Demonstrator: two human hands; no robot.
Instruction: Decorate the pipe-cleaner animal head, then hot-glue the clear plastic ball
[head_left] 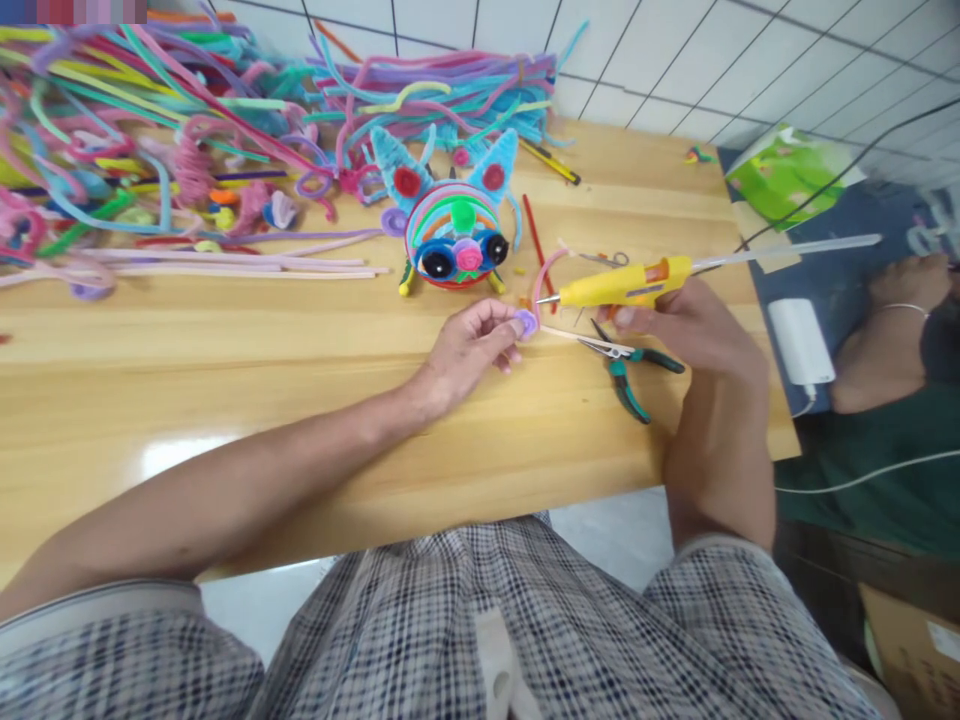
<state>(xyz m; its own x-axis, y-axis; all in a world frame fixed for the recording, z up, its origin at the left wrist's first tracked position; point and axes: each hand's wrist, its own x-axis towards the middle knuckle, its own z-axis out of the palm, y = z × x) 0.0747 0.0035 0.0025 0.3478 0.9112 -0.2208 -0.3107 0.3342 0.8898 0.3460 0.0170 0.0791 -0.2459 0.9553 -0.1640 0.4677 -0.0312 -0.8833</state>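
Between the thumb and fingers of my left hand (476, 345) is a small purple pipe-cleaner coil (526, 323). My right hand (697, 325) grips a yellow hot glue gun (626, 285), its metal nozzle pointing left, just beside the coil. A clear glue stick (787, 252) sticks out of the gun's back end. Behind my left hand stands a pipe-cleaner animal (457, 225) with blue ears, big black eyes and a pink coiled nose. Green-handled pliers (626, 370) lie open below the gun, near a pale thin stick (574, 337).
Heaps of coloured pipe cleaners (442, 95) cover the back left of the wooden table (300, 350). A yellow cutter knife (551, 162), a red pipe cleaner (538, 245) and small scissors (611, 260) lie nearby. At right are a green tissue pack (787, 180), a white adapter (801, 340) and another person's arm (881, 340).
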